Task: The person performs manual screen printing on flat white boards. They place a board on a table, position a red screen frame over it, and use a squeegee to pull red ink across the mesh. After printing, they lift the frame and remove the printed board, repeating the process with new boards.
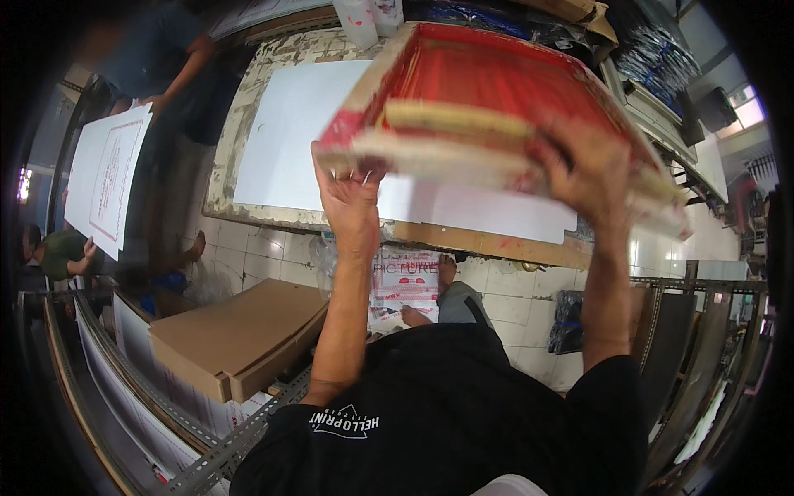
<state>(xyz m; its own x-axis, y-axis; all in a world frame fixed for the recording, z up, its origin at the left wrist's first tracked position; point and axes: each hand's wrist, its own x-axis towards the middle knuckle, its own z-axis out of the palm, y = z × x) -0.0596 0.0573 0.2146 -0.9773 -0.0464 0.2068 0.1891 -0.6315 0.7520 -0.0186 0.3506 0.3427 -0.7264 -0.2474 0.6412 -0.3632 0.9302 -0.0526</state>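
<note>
A wooden screen-printing frame [447,157] with red ink spread across its mesh is tilted above the table, blurred by motion. My left hand [351,198] grips its near left corner, with the fingers curled under the edge. Toward the right of the near side, my right hand [587,169] is closed around the same frame. Just inside the near rail lies a long yellowish bar [459,120], likely a squeegee handle; whether my right fingers touch it I cannot tell. Beneath the frame, a large white sheet [289,136] lies on the ink-stained table [222,183].
To the left, another person holds a white printed sheet [112,174]. Flat brown cardboard [240,331] rests at my lower left, beside a metal rack [223,446]. White cups [357,23] stand at the table's far edge. Printed plastic [405,285] lies on the tiled floor near my feet.
</note>
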